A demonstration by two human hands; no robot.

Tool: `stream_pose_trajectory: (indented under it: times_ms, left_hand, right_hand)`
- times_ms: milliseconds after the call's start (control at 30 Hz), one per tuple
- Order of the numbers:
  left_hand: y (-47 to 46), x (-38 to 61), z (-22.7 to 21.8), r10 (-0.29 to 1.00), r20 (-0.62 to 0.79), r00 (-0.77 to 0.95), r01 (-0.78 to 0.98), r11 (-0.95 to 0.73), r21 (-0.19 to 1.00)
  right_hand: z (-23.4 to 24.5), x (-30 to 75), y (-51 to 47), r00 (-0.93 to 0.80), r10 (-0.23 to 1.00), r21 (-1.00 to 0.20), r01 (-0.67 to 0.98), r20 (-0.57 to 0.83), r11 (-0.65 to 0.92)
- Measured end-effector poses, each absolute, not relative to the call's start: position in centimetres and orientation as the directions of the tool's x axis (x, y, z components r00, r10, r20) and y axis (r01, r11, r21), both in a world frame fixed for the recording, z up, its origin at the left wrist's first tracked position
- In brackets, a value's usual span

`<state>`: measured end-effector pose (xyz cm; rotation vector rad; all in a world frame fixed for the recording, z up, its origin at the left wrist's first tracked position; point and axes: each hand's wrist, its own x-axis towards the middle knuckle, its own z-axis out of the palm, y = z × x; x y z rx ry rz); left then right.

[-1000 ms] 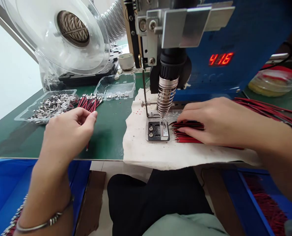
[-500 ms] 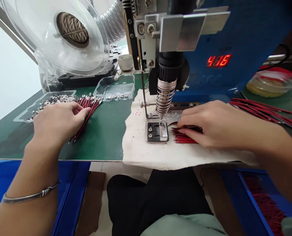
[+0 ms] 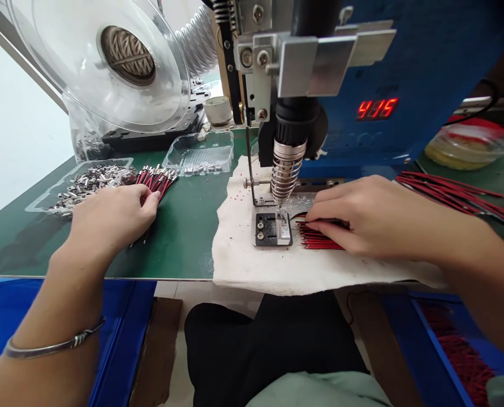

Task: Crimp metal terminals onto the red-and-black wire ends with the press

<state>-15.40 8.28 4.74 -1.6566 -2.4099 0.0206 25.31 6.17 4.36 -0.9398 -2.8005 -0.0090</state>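
Observation:
My left hand (image 3: 113,215) is closed, fingers curled and thumb against the forefinger, over a bundle of red and black wires with metal ends (image 3: 157,180). What sits between its fingertips is hidden. Beside it lies a clear tray of small metal connectors (image 3: 90,183). My right hand (image 3: 345,215) pinches red and black wires (image 3: 317,236) lying on a white cloth (image 3: 252,265). Their tips point left toward a small black machine base (image 3: 266,229) with a clear block. Directly above that base stands a press head with a coiled spring (image 3: 286,169).
A blue machine (image 3: 362,141) with a red display reading 415 rises behind. A large clear reel (image 3: 65,62) stands back left, near a second clear tray (image 3: 201,152). More red and black wires (image 3: 451,195) lie at the right. A blue bin (image 3: 442,350) of red wires sits below.
My left hand has shifted slightly right and down over the wire bundle, exposing more of the connector tray. The display went from 416 to 415. My right hand has barely moved.

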Motion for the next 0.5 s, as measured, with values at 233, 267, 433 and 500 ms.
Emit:
stream_pose_trajectory:
  times_ms: [233,267,433,500]
  left_hand:
    - [6.8,-14.6,5.8,0.972,0.107,-0.208,0.949,0.227,-0.22]
    - [7.0,-14.4,5.8,0.965,0.117,-0.234,0.939,0.255,-0.229]
    - [8.3,-14.8,6.3,0.939,0.079,-0.334,0.921,0.343,-0.185]
    - [8.4,-15.4,6.7,0.931,0.067,-0.359,0.922,0.365,-0.132]
  right_hand:
    - [4.5,25.3,6.1,-0.778,0.604,-0.058,0.604,0.172,0.795]
    - [4.5,25.3,6.1,-0.775,0.609,-0.065,0.608,0.167,0.791]
    - [4.7,25.2,6.0,-0.753,0.637,-0.079,0.633,0.164,0.77]
    - [4.8,25.2,6.0,-0.752,0.636,-0.075,0.633,0.173,0.77]
